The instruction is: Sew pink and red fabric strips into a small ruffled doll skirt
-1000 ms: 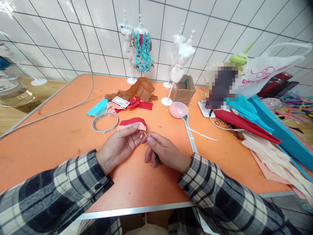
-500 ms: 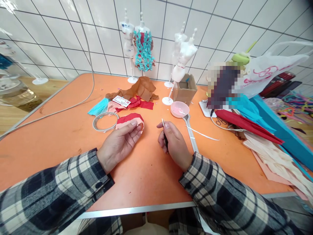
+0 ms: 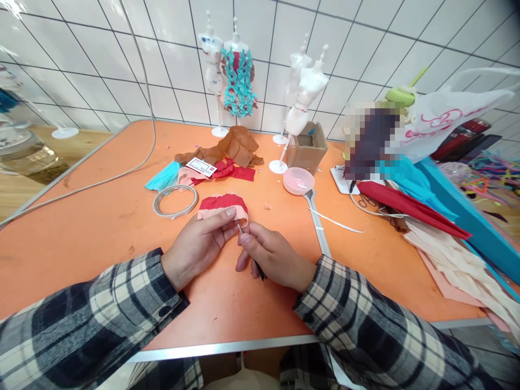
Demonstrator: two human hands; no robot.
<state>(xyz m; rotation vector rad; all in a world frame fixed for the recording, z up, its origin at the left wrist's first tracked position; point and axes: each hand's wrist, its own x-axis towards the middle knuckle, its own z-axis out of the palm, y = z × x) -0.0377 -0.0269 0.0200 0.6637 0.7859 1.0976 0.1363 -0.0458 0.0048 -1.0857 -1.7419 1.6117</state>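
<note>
My left hand point(image 3: 199, 244) pinches a curved strip of crepe-like material point(image 3: 223, 203), red along the top and peach along the lower edge, between thumb and fingers. Close against its right end is my right hand point(image 3: 274, 252), closed round a slim tool point(image 3: 259, 268) with a pale, shiny tip and a black rear end; its exact kind is unclear. The tip points at the peach edge beside my left fingertips. A roll of tape point(image 3: 156, 203) lies just behind my left hand. Small peach scraps point(image 3: 268, 206) lie beyond my right hand.
Brown fabric point(image 3: 239, 146) and red and blue pieces lie farther back. Dress forms on stands point(image 3: 300, 97) line the tiled wall. A pink bowl point(image 3: 299, 181), a cardboard box point(image 3: 307, 149) and a grey strip point(image 3: 319, 227) are right of centre. Folded crepe sheets point(image 3: 414, 208) fill the right side.
My right hand has moved left with the tool, up to the strip. The strip has shifted slightly right and shows more of its face. Peach scraps now show on the table.
</note>
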